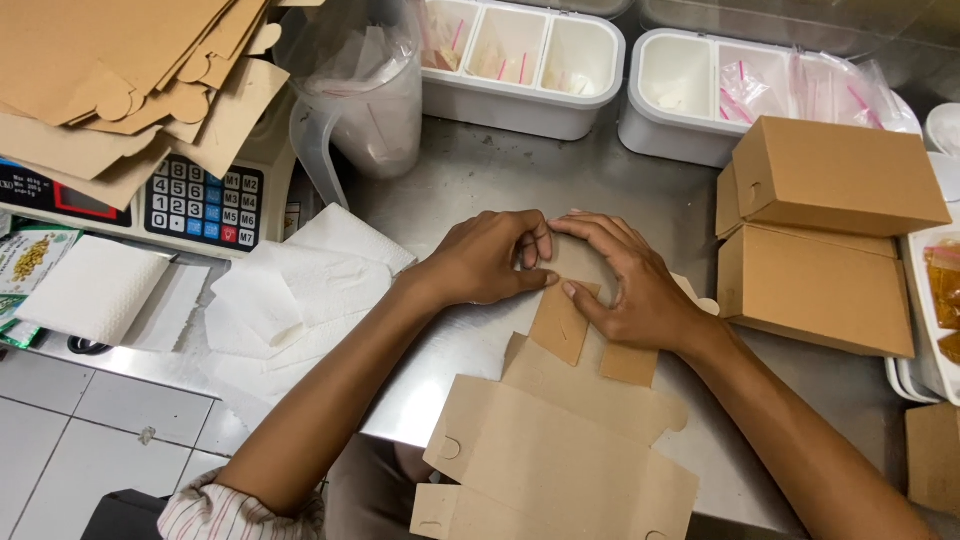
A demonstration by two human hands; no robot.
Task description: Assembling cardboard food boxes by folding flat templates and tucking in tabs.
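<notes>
A flat, unfolded brown cardboard box blank [560, 450] lies on the steel counter [470, 180], its near part hanging over the counter's front edge. My left hand [490, 258] and my right hand [628, 275] meet at its far end, fingers curled over the far flaps and pressing them down. One narrow flap [560, 322] shows between my thumbs, and another flap [630, 365] lies under my right wrist. Both hands grip the cardboard.
Two folded brown boxes [820, 230] are stacked at the right. Flat cardboard blanks [130, 80] rest on a scale with a keypad [205, 205] at the left. White paper tissues [300, 280], a plastic jug [365, 95] and white divided tubs [520, 60] stand behind.
</notes>
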